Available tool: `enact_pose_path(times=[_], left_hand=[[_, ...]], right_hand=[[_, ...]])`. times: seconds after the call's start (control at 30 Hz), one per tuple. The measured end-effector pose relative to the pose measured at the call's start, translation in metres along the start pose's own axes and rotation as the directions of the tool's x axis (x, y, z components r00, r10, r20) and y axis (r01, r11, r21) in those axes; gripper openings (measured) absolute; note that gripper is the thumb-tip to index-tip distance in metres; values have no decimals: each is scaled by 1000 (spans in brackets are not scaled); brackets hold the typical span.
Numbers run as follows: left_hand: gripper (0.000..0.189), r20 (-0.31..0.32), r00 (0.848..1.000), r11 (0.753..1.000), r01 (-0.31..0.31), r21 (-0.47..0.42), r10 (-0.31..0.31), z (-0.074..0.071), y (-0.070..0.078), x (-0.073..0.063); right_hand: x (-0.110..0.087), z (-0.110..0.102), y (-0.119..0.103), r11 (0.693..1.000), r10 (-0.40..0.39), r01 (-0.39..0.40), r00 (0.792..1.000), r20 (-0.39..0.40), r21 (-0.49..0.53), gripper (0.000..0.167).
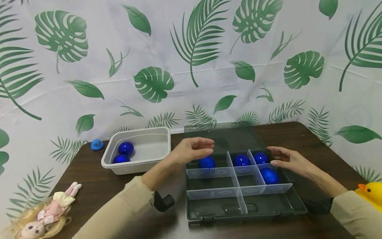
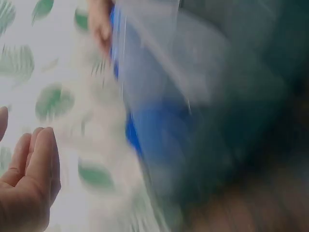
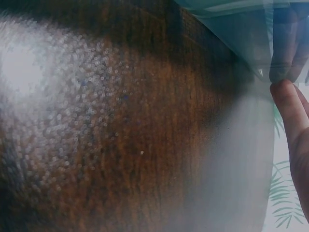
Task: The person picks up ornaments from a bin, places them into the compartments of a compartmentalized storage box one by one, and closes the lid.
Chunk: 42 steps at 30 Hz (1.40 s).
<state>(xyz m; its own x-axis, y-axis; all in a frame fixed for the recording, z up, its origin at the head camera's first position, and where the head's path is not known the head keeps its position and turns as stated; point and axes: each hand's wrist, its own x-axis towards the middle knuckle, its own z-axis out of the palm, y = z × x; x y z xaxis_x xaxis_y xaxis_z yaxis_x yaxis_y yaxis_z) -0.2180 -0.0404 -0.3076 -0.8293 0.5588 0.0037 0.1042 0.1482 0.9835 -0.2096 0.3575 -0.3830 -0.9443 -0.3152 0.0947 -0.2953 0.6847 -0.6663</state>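
Observation:
A dark clear divided box [image 1: 215, 212] lies with its lid [image 1: 238, 139] folded back behind it. My left hand [image 1: 191, 151] hovers over its back left compartment, fingers straight and holding nothing. Below it sits a blue ball [image 1: 207, 162]. Two shiny blue balls [image 1: 241, 160] occupy the back compartments further right, and a glittery blue ball [image 1: 270, 175] lies in the middle row. At the box's right edge is my right hand [image 1: 290, 161], fingers loosely extended with nothing held. In the right wrist view, its fingers show through clear plastic, thumb [image 3: 289, 104] beside it.
A white bin [image 1: 140, 166] holding two blue balls [image 1: 126, 148] stands left of the box. A small blue duck [image 1: 96, 144] sits at the back left, a doll [image 1: 50, 212] at the front left. A yellow duck [image 1: 371, 194] is at the right. Leaf-patterned cloth [image 1: 191, 66] hangs behind.

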Motion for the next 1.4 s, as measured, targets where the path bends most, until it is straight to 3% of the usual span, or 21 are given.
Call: enact_pose_path(times=[0.1, 0.2, 0.27, 0.33, 0.47, 0.53, 0.6, 1.0, 1.2, 1.4], left_hand=[[43, -119, 993, 999, 13, -32, -17, -41, -8, -18], [47, -269, 962, 999, 39, -35, -47, -82, -18, -37], [49, -370, 926, 997, 76, -5, -73, -108, -26, -50], [52, -466, 879, 993, 115, 10, -97, -130, -33, -61], [57, -582, 796, 978, 210, 7, -167, -160, -44, -78], [59, -611, 767, 964, 264, 23, -195, -168, -49, -81], [59, -629, 750, 949, 310, 61, -205, -173, -52, -81], [59, -681, 697, 893, 427, 141, -226, -186, -65, -72], [57, -666, 713, 867, 455, 203, -219, -189, -70, -68], [55, -677, 714, 824, 486, 291, -182, -190, -73, -64]], right_hand=[[1, 1, 0, 1000, -10, 10, 1000, -8, 6, 58], [2, 1, 1, 1000, 0, 0, 1000, -17, 15, 59], [2, 2, 1, 1000, 10, -10, 1000, -14, 13, 59], [1, 2, 1, 1000, 24, -23, 1000, -15, 5, 59], [0, 3, 1, 999, 32, -32, 999, -6, -13, 60], [0, 3, 1, 999, 34, -34, 999, -3, -12, 60], [-1, 3, 1, 999, 34, -34, 999, -5, -7, 60], [0, 2, -2, 1000, 23, -23, 1000, -13, 0, 59], [1, 2, -2, 999, 35, -35, 999, -10, -3, 60], [2, 4, -1, 999, 48, -48, 999, -8, -10, 60]])
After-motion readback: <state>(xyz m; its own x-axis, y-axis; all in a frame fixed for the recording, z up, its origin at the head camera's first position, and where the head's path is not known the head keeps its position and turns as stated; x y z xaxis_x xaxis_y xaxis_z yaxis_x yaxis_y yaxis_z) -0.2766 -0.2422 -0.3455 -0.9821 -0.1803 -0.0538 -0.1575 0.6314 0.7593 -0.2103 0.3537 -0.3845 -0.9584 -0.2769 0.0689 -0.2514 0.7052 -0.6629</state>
